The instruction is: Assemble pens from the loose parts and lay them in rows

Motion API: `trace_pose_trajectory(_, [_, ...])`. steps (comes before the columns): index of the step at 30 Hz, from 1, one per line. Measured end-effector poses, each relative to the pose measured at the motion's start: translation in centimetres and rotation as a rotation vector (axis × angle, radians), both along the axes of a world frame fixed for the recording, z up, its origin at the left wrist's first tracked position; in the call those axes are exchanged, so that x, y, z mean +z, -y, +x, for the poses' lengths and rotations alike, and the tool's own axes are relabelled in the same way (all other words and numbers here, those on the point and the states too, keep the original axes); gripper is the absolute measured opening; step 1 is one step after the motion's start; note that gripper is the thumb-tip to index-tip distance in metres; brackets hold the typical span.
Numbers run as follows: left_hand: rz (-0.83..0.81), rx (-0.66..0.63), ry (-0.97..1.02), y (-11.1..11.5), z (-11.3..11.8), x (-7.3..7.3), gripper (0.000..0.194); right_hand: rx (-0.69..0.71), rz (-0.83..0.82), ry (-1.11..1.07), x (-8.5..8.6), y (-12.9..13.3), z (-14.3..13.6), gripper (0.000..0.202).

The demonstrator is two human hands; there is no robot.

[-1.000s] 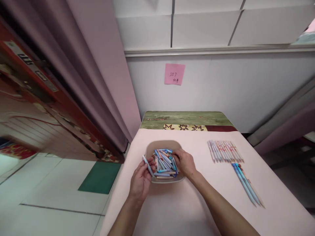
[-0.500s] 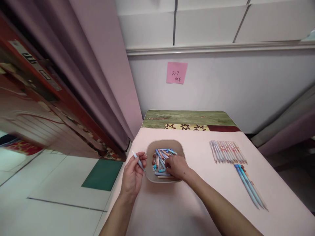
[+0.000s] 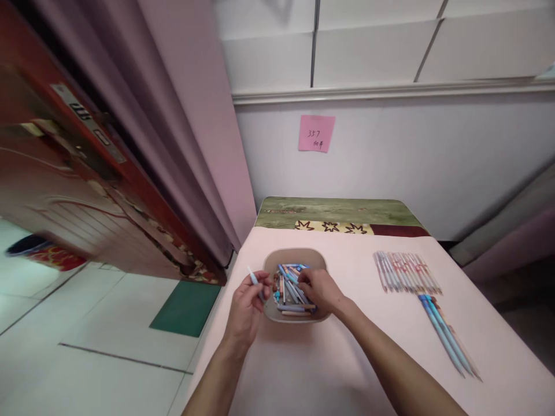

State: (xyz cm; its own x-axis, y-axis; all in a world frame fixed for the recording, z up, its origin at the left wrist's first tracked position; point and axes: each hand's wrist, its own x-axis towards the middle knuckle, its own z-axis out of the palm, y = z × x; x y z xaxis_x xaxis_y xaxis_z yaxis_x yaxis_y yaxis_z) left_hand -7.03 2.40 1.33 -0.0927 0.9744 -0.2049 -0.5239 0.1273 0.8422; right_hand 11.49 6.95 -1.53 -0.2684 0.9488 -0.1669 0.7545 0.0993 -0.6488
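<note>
A beige plastic box stands on the table with a jumble of blue, brown and pale pen parts inside it. At the box's left side my left hand is closed around a light blue pen barrel, its thin white tip pointing up and left. My right hand reaches over the box's right side, fingers bent together among the parts. What lies between those fingertips is hidden.
Several pens in a row lie at the table's right. Below them are a few blue and brown pens. A pink note is stuck on the wall. A red door and a purple curtain stand at the left.
The view has shifted slightly. My right hand has lifted a little and moved within the box, and the parts lie differently. My left hand keeps the pen barrel, now nearer the box's rim.
</note>
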Motion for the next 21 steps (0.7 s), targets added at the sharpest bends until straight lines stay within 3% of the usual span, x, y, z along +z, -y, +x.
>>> trace_pose_trajectory(4, [-0.043,-0.132,0.092,0.4,1.3,-0.1,0.033,0.009,-0.077,-0.283,0.5,1.0,-0.4,0.023])
trace_pose_trajectory(9, [-0.094,-0.132,0.174,0.5,1.9,-0.6,0.023,-0.067,-0.438,-1.024,1.4,2.4,-0.3,0.034])
trace_pose_trajectory(14, [-0.111,-0.116,0.094,0.3,2.5,-0.6,0.023,-0.13,-0.496,-1.068,1.8,2.7,-0.1,0.04])
trace_pose_trajectory(21, [-0.129,-0.078,0.012,0.9,3.4,-0.2,0.03,-0.054,-0.523,-1.072,1.8,3.4,-0.7,0.041])
